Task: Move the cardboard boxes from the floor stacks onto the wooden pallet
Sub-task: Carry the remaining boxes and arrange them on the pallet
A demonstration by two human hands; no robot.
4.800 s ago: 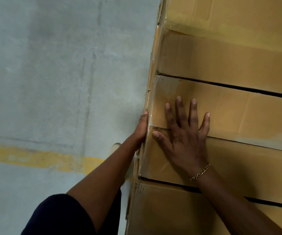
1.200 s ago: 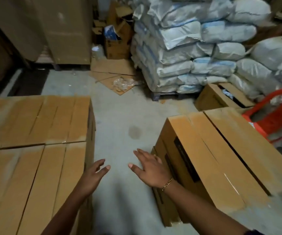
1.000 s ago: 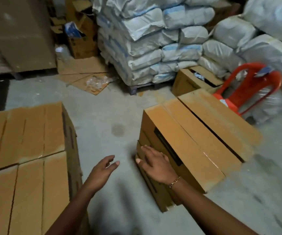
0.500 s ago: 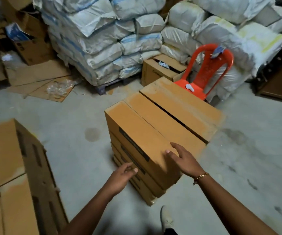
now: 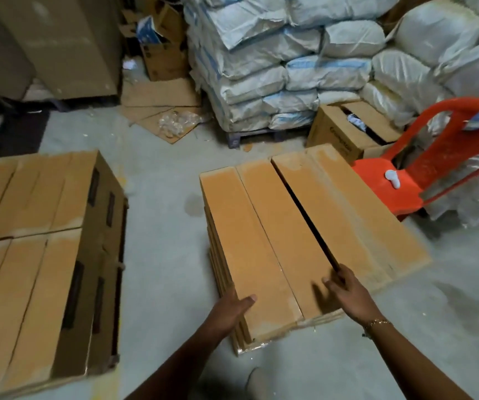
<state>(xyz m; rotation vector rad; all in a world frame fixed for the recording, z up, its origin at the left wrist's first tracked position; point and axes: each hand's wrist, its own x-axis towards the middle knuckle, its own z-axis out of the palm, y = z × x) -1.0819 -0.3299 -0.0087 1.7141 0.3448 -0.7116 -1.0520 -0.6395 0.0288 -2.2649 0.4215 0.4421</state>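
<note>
Boxes (image 5: pixel 261 241) between left hand (image 5: pixel 232 308), right hand (image 5: pixel 347 293) (right grip seemingly curled)

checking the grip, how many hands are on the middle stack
2. The left hand grips the stack's near-left corner, thumb on top; the right hand reaches the dark gap further right.

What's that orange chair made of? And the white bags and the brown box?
The orange chair looks like smooth, shiny moulded plastic. The stacked white bags seem woven plastic sacking, creased and dull; weave unclear. The long brown box is matte cardboard, dusty on top.
</note>
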